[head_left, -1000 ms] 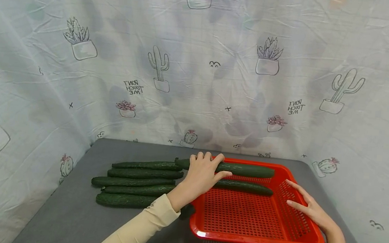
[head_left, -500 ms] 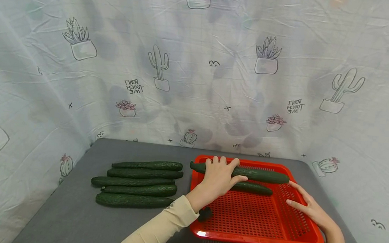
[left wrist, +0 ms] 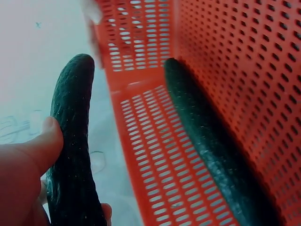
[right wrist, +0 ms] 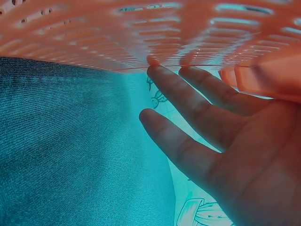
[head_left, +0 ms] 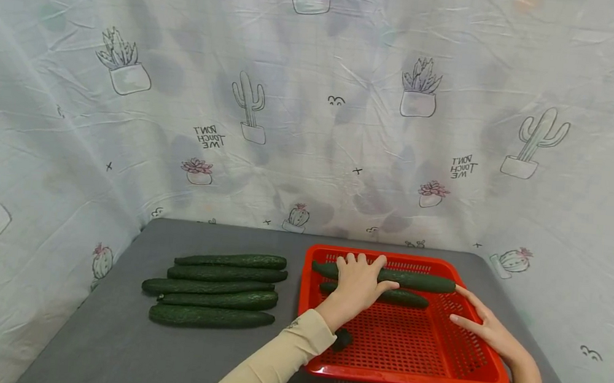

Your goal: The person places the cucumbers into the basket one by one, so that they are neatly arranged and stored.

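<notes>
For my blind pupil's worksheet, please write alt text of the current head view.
A left hand grips a cucumber over a red basket where another cucumber lies, while the right hand rests on the basket's right rim. Five more cucumbers lie side by side on the gray table to the left.

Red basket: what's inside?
One cucumber lies in the red basket; the left hand holds another cucumber over it. Whatever that hand and its sleeve cover can't be seen.

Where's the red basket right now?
In the head view, the red basket is at the right side of the grey table, between the five cucumbers and the right hand.
</notes>
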The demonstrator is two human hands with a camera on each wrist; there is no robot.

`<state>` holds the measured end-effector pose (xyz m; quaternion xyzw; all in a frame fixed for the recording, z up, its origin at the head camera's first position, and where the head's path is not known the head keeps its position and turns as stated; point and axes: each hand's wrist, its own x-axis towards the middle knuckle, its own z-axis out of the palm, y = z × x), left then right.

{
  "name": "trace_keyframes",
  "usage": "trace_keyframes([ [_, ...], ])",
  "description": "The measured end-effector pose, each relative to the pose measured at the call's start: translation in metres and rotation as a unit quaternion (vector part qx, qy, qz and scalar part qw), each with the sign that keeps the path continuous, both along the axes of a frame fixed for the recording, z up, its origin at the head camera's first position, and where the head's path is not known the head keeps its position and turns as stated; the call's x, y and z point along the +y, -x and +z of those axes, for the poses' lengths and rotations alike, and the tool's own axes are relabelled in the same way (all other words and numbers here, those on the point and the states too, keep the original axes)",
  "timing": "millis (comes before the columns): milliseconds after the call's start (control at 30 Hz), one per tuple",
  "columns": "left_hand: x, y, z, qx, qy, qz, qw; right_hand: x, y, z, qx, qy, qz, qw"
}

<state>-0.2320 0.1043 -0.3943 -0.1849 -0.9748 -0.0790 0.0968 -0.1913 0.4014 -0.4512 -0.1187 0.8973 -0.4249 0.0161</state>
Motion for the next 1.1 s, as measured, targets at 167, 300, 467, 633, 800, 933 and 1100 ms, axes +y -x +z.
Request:
trace_keyframes([
  [167,0.007,0.007,-0.008,-0.016,0.016,0.019,0.9996,0.000,0.002,-0.002,0.026,0.016,0.029,0.9991],
  [300,0.013,0.011,-0.012,-0.034,0.044,0.032,0.9980,-0.001,0.004,-0.003,0.032,0.026,0.039,0.9984],
  [467,0.019,0.015,-0.018,-0.060,0.072,0.040,0.9948,0.000,0.005,-0.002,0.031,0.026,0.039,0.9984],
  [633,0.023,0.016,-0.029,-0.080,0.096,0.035,0.9915,0.001,0.005,-0.001,0.021,0.024,0.033,0.9989],
  [800,0.024,0.016,-0.037,-0.083,0.106,0.027,0.9905,0.001,0.004,-0.001,0.022,0.027,0.035,0.9988],
  [933,0.024,0.017,-0.043,-0.075,0.112,0.027,0.9904,0.001,0.004,-0.002,0.017,0.026,0.035,0.9989],
  [1100,0.023,0.017,-0.049,-0.060,0.120,0.026,0.9906,0.002,0.004,-0.002,0.015,0.024,0.033,0.9991],
])
